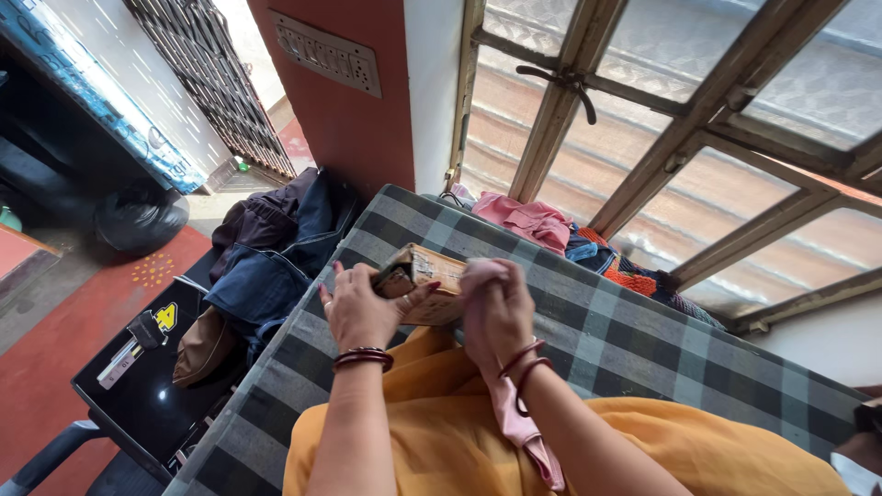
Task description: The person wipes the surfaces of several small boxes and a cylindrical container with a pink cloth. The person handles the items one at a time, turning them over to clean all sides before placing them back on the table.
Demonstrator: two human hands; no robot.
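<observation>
My left hand (360, 308) grips a small wooden box (430, 276) from its left end, fingers wrapped over the open edge. My right hand (496, 308) presses a pink cloth (519, 418) against the box's right side; the cloth trails down past my wrist. Both wrists wear dark red bangles. The box is held just above a bed covered in a grey and black checked sheet (643, 349). An orange fabric (441, 422) lies across my lap below the hands. The inside of the box is hidden.
Pink and multicoloured clothes (537, 220) are piled by the wooden window frame (661, 156). Dark clothes (266, 248) hang off the bed's left edge over a black case (147, 386). A red floor (55, 340) lies to the left.
</observation>
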